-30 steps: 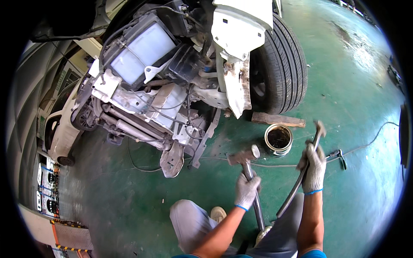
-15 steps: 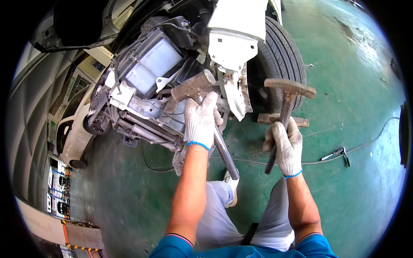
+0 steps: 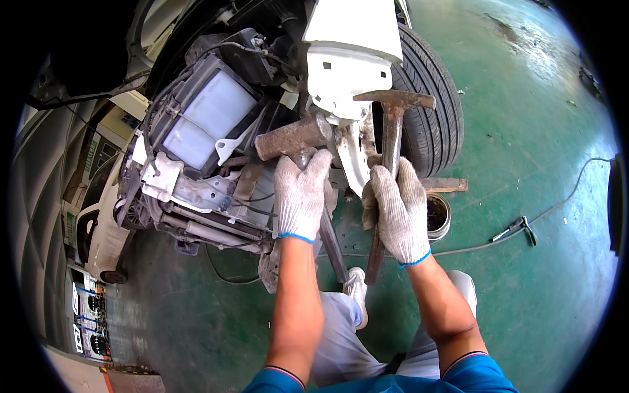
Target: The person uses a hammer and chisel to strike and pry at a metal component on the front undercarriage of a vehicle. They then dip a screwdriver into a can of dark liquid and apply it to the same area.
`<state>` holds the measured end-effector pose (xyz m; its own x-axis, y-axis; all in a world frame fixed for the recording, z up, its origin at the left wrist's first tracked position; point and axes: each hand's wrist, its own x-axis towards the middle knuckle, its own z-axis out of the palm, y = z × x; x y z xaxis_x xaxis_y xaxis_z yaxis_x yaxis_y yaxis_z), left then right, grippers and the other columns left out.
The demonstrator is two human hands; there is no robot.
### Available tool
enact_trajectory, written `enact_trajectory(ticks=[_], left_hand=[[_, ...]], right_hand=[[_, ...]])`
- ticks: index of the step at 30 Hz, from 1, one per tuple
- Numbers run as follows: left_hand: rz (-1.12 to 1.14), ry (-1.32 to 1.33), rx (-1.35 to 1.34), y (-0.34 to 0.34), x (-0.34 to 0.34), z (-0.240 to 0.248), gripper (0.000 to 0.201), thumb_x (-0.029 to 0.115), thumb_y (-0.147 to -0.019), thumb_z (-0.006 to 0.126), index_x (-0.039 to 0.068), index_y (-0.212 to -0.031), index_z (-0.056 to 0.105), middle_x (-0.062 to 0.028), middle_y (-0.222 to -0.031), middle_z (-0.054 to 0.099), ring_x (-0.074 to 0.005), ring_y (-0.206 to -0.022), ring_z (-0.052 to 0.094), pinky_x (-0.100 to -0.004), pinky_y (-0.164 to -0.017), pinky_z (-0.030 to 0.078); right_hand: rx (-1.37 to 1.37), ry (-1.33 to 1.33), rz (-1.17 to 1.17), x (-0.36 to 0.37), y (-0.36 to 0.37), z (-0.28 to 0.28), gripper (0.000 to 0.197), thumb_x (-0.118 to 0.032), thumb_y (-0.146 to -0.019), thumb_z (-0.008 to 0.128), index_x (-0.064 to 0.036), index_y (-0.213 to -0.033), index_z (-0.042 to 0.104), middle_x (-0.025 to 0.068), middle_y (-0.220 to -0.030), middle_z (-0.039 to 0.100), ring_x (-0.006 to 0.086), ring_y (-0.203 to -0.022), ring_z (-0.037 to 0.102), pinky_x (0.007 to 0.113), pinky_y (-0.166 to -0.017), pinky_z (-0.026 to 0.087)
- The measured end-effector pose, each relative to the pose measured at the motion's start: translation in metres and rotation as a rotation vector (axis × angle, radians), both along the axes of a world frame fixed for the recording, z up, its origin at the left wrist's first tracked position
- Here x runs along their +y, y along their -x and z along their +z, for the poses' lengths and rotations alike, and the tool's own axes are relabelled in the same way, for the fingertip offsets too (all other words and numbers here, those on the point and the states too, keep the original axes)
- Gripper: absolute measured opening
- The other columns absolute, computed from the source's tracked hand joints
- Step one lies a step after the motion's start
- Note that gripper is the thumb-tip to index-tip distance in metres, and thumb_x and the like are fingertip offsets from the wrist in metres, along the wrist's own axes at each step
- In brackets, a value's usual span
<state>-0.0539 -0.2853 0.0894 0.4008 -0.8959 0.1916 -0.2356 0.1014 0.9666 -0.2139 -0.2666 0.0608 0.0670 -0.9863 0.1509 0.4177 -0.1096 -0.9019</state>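
- Sledgehammer (image 3: 295, 136), rusty and heavy-headed, is raised against the bent white body panel (image 3: 350, 59) of the stripped car front; the left hand (image 3: 300, 196) in a knit glove has its grip pressed tight around the handle just below the head.
- Body hammer (image 3: 393, 101) with a flat crosswise head stands upright beside the tyre (image 3: 432, 124); the gloved right hand (image 3: 395, 209) is clenched on its shaft.
- A round tin (image 3: 440, 216) and a cable (image 3: 524, 229) lie on the green floor (image 3: 537, 131).
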Motion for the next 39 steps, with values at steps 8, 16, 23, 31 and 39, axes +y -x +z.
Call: enact_trajectory(ticks=[8, 16, 23, 31, 39], left_hand=[[-0.015, -0.027, -0.088, -0.003, -0.006, 0.008, 0.019, 0.015, -0.090, 0.073, 0.002, -0.100, 0.064, -0.0016, -0.072, 0.057, -0.0110, -0.050, 0.051, -0.0277, -0.044, 0.040], [-0.006, -0.041, -0.056, 0.001, -0.004, 0.014, 0.018, 0.017, -0.089, 0.073, 0.002, -0.091, 0.063, -0.0023, -0.065, 0.057, -0.0113, -0.048, 0.051, -0.0299, -0.046, 0.041], [-0.011, -0.088, 0.021, 0.006, -0.001, 0.016, 0.018, 0.015, -0.090, 0.072, 0.001, -0.096, 0.062, -0.0025, -0.063, 0.055, -0.0129, -0.043, 0.050, -0.0292, -0.042, 0.043], [-0.044, -0.052, 0.140, 0.010, 0.001, 0.022, 0.013, 0.012, -0.091, 0.071, 0.004, -0.090, 0.060, -0.0014, -0.063, 0.054, -0.0108, -0.043, 0.049, -0.0277, -0.041, 0.039], [-0.016, -0.095, 0.081, 0.003, 0.000, 0.011, 0.016, 0.014, -0.089, 0.073, 0.004, -0.094, 0.060, -0.0024, -0.061, 0.054, -0.0125, -0.041, 0.048, -0.0284, -0.039, 0.039]], right_hand=[[0.067, 0.047, -0.048, -0.004, -0.033, -0.004, 0.019, -0.025, -0.107, 0.053, -0.0058, -0.107, 0.054, 0.0000, -0.068, 0.055, 0.0074, -0.051, 0.050, 0.025, -0.044, 0.040], [0.096, 0.015, -0.008, 0.001, 0.025, 0.031, 0.020, -0.025, -0.106, 0.055, -0.0047, -0.109, 0.057, -0.0010, -0.066, 0.056, 0.0072, -0.046, 0.049, 0.024, -0.042, 0.039], [-0.385, 0.218, -0.420, 0.006, 0.071, 0.032, 0.033, -0.028, -0.109, 0.048, -0.0019, -0.127, 0.055, 0.0003, -0.074, 0.057, 0.0089, -0.052, 0.052, 0.025, -0.046, 0.043], [-0.016, 0.001, -0.135, -0.007, 0.011, 0.026, 0.021, -0.022, -0.104, 0.056, -0.0017, -0.110, 0.057, 0.0001, -0.064, 0.053, 0.0073, -0.044, 0.045, 0.024, -0.040, 0.038], [-0.258, 0.238, -0.607, 0.010, 0.093, 0.039, 0.042, -0.037, -0.111, 0.045, 0.0003, -0.122, 0.062, -0.0028, -0.069, 0.045, 0.0056, -0.050, 0.040, 0.025, -0.041, 0.033]])
